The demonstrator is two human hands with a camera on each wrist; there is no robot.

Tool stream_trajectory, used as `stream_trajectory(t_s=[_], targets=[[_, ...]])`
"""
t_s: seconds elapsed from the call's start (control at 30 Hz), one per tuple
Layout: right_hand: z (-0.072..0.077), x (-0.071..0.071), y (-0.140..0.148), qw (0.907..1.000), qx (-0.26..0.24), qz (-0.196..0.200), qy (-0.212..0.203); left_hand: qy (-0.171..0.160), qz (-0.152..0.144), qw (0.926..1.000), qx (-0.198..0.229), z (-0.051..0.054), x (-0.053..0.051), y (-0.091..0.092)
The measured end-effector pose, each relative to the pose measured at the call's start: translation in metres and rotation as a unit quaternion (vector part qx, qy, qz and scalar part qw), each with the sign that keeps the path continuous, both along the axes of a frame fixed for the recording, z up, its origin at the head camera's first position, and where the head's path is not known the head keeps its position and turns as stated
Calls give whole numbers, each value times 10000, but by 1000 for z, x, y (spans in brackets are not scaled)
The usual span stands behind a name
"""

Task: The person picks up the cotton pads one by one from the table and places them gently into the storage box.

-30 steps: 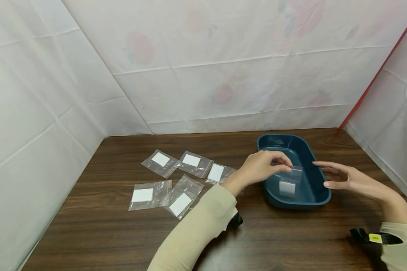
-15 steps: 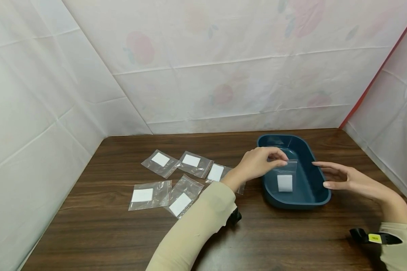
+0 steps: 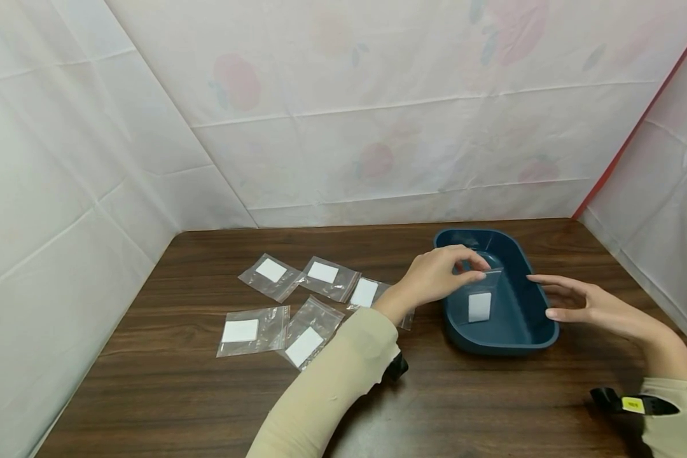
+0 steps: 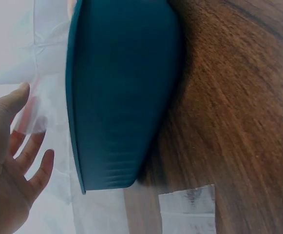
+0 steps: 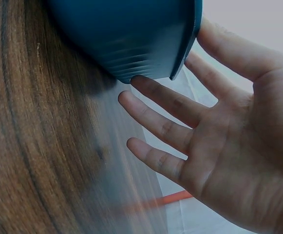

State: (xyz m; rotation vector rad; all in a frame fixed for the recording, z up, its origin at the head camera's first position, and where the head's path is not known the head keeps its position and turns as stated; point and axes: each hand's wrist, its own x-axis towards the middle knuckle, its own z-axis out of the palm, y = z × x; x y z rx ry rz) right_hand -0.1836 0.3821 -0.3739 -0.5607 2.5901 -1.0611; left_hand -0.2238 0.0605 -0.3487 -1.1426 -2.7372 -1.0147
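In the head view, my left hand [image 3: 437, 275] pinches the top edge of a small clear zip-lock bag [image 3: 479, 307] with a white label. The bag hangs inside the dark blue plastic basin [image 3: 506, 346], its label towards the near side. Its upper part shows between thumb and fingers of the left hand [image 4: 9, 156] in the left wrist view. At the basin's right side, my right hand [image 3: 601, 308] touches the rim with thumb and index finger. The right wrist view shows the other fingers of this hand [image 5: 219, 141] spread and fairly straight beside the basin wall.
Several more zip-lock bags with white labels lie left of the basin, among them a near-left bag [image 3: 242, 331] and a far-left bag [image 3: 271, 270]. One bag [image 3: 364, 292] is partly behind the left wrist. White cloth walls [image 3: 343, 159] border the dark wooden table [image 3: 166, 394].
The left hand has moved slightly left and up within the basin's opening, with the bag still in its fingers. The right hand has stayed at the rim.
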Motion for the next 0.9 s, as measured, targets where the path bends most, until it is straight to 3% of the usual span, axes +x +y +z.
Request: stream_trajectory(t_s=[0.3,0.9], targets=[[-1,0,0,10000,4,29,65,214,-97,9997,-47,8,5,-2],[0,2,0,10000,-13,31,15,849,-588,9930,-573,19,28,-21]])
